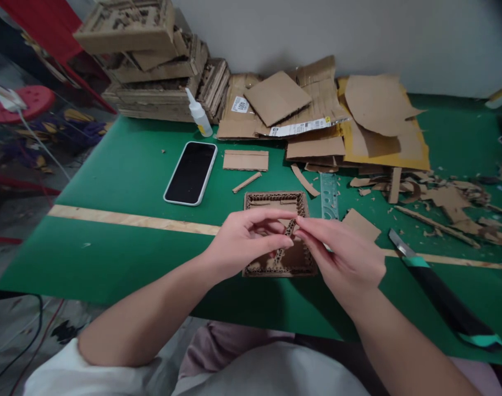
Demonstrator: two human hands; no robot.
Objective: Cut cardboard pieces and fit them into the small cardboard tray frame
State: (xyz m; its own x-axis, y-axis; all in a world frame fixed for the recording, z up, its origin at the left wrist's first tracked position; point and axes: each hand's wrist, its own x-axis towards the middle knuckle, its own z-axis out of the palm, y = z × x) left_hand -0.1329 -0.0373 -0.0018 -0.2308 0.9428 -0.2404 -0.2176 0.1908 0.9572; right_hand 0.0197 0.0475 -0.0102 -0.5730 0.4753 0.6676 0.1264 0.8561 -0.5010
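A shallow square cardboard tray [310, 265] with a corrugated rim lies on the green table in front of me. Above it, a narrow corrugated cardboard strip [280, 256] is held upright at a slant. My left hand [251, 236] has its fingers and thumb closed round the strip from the left. The thumb and fingertips of my right hand [341, 250] pinch its upper end. Both hands cover part of the tray, so its middle is partly hidden.
Around the tray are a phone [191, 173], a glue bottle [199, 114], a clear ruler [329, 195] and a box cutter [444, 297], blade exposed. Cardboard sheets [277, 99], stacked cardboard trays [152, 71] and scraps [452, 203] lie farther back and right.
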